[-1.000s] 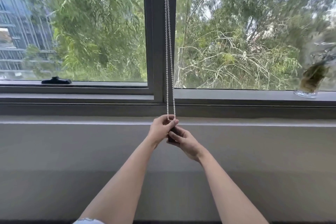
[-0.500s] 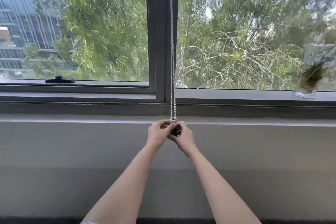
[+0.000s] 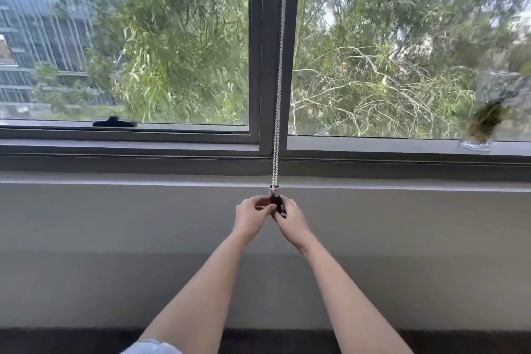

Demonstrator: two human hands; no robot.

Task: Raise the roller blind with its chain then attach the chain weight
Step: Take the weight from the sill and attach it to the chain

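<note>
A white bead chain (image 3: pixel 278 89) hangs as two strands down the grey window post from the top of the view; the roller blind itself is out of sight above. At its lower end sits a dark chain weight (image 3: pixel 276 200) with a silvery top cap, just below the sill line. My left hand (image 3: pixel 251 217) pinches the weight from the left with thumb and fingers. My right hand (image 3: pixel 290 220) wraps it from the right and hides its lower part.
A grey window frame post (image 3: pixel 258 52) divides two panes showing trees and a building. A black window handle (image 3: pixel 114 122) lies on the left sill. A glass vase with plant roots (image 3: pixel 482 129) stands on the sill (image 3: pixel 373 148) at far right. A plain wall runs below.
The two chain strands have come together into the weight's cap. Both hands have closed in around the weight, which now shows above the fingers.
</note>
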